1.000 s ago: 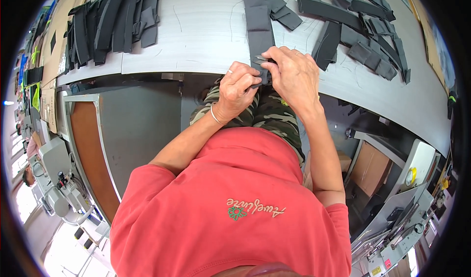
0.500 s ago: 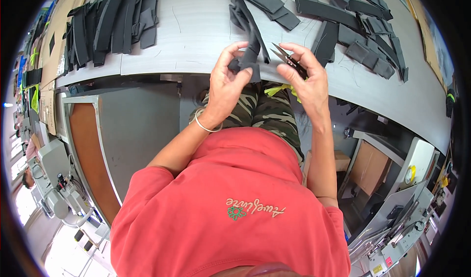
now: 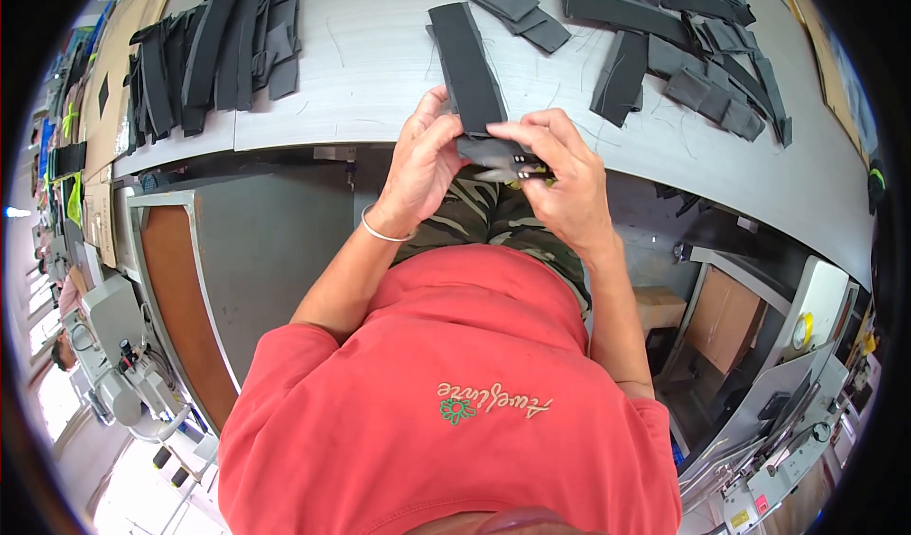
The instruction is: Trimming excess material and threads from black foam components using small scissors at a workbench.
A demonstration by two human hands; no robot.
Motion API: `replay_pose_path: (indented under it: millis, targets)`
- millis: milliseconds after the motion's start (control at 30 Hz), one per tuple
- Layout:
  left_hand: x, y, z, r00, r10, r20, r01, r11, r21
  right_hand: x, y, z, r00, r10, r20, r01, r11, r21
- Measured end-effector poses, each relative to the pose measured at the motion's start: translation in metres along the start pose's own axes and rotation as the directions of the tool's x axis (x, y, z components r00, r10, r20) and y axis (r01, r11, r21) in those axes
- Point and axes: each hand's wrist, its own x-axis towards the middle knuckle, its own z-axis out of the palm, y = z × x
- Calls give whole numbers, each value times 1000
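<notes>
A dark grey fabric strip (image 3: pixel 466 65) lies on the table with its near end drawn over the front edge. My left hand (image 3: pixel 419 160) pinches that near end between thumb and fingers. My right hand (image 3: pixel 566 170) is closed around small black-handled thread snips (image 3: pixel 517 167), their blades pointing left across the strip's end. The index finger of the right hand reaches onto the fabric beside the left fingertips. Motion blurs the blades, so whether they touch the cloth cannot be made out.
On the pale table (image 3: pixel 370 80), a row of dark strips (image 3: pixel 216 51) lies at the left. Folded grey pieces (image 3: pixel 498 2) sit farther back, and a jumbled pile (image 3: pixel 697 56) lies at the right. Loose threads are scattered about. Below the table are a grey cabinet (image 3: pixel 270 250) and cardboard boxes (image 3: pixel 721 317).
The strip, twisted and bunched before, now lies flat and straight away from me. My right hand has come left and down, bringing the snips to the strip's near end.
</notes>
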Motion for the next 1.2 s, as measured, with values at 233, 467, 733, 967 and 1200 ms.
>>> replay_pose_path:
  millis: [233, 467, 733, 967, 1200]
  targets:
    - [4, 5, 3, 999, 27, 17, -29, 986, 164, -3, -3, -4, 997, -74, -35, 74, 997, 9]
    - [2, 7, 5, 986, -66, 155, -12, 889, 458, 20, 7, 2, 987, 119, -106, -114, 992, 54]
    - [0, 7, 23, 1000, 8, -14, 0, 876, 483, 15, 22, 13, 930, 366, -36, -333, 880, 338]
    - [0, 10, 24, 998, -7, -61, 33, 899, 436, -8, 7, -16, 960, 232, -155, -205, 963, 173]
    - [-1, 10, 31, 997, 18, -76, 21, 874, 485, -23, -3, -16, 994, -24, -106, 6, 986, -168]
